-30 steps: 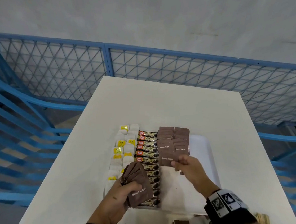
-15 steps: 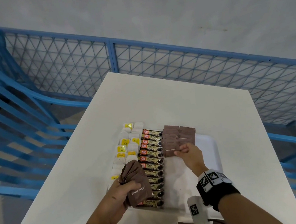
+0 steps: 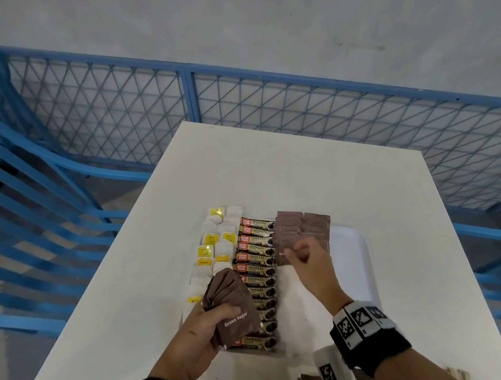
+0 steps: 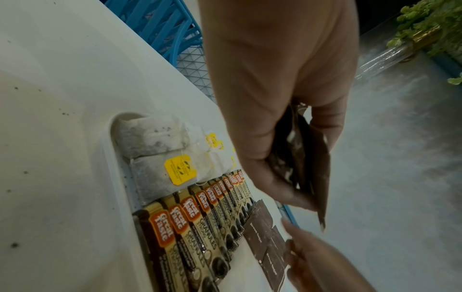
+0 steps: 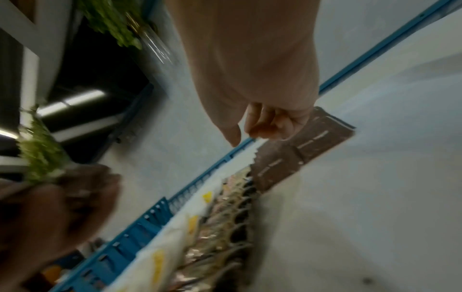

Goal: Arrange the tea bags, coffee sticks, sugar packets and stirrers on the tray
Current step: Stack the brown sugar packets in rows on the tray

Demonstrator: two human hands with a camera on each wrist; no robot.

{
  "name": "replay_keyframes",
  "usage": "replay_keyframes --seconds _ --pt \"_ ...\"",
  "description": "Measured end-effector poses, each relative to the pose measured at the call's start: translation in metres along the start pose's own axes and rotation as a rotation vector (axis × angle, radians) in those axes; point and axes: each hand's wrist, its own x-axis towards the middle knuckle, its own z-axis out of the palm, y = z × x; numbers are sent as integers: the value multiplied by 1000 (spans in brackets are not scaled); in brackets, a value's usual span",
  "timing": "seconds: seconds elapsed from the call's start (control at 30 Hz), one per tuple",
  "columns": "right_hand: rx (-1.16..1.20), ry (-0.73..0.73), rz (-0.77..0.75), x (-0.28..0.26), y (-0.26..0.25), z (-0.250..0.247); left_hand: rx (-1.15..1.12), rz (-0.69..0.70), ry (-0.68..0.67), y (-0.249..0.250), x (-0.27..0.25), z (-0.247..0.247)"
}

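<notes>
White table [image 3: 287,168] bore tray [image 3: 352,241]; tea bags [image 3: 215,248] left, coffee sticks [image 3: 255,266] middle, laid sugar packets [image 3: 303,224] right. Left hand [image 3: 196,336] gripped fan of packets [image 3: 233,308]. Right hand [image 3: 306,256], a second ago placing a packet, now curled empty above row; row grew, more to lay.

Seen from head height, the camera looks forward and steeply down over the white rectangular surface [image 3: 271,169] toward a blue metal mesh fence [image 3: 296,105]. The left wrist camera sits close along the left hand [image 4: 280,98], facing the white plastic tray [image 4: 117,177] from its near corner. The right wrist camera, blurred, looks along the right hand [image 5: 257,79] across the same tray [image 5: 337,197]. All three views share the row of gold-and-brown coffee sticks [image 3: 257,269] and the brown paper sugar packets [image 3: 302,227].
</notes>
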Motion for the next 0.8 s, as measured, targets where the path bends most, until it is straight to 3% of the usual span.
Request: replay_keyframes --seconds 0.17,0.33,0.8 --pt "124 -441 26 -45 -34 -2 25 43 -22 1 -5 5" --pt "352 -677 61 -74 -35 -2 65 87 -39 3 -12 12" --pt "529 -517 155 -83 -24 -16 -27 54 30 -4 -11 14"
